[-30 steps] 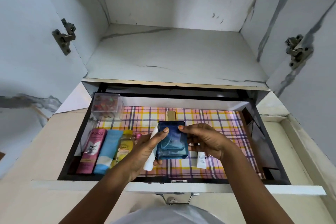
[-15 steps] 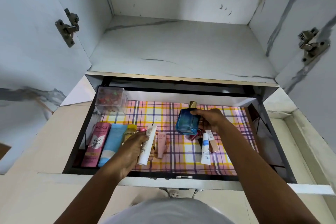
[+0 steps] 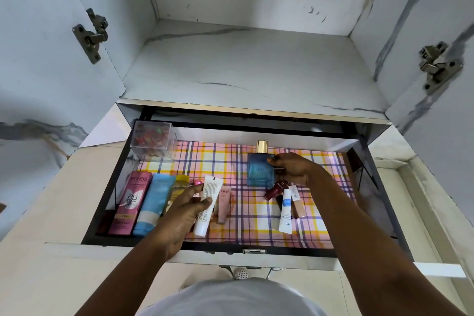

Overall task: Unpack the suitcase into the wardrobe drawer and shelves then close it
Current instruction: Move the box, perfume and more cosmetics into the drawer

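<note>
The wardrobe drawer (image 3: 107, 202) is pulled out, lined with a pink and yellow checked sheet. My right hand (image 3: 295, 169) grips a blue square perfume bottle (image 3: 260, 170) with a gold cap, standing upright at the drawer's back middle. My left hand (image 3: 188, 206) holds a white tube (image 3: 208, 204) low over the liner, beside a small pink tube (image 3: 223, 204). Along the left side lie a pink Pond's BB tube (image 3: 130, 204), a light blue tube (image 3: 153, 202) and a yellow bottle (image 3: 179, 186). The suitcase is out of view.
A clear box of small red pieces (image 3: 152, 138) stands in the back left corner. A dark red lipstick (image 3: 274, 190), a white and blue tube (image 3: 286, 210) and a tan stick (image 3: 297, 201) lie at centre right. The shelf (image 3: 256, 67) above holds nothing. Hinges sit on both side walls.
My right hand has carried the perfume bottle from over the drawer's front to its back middle. My left hand has lowered the white tube beside the small pink one.
</note>
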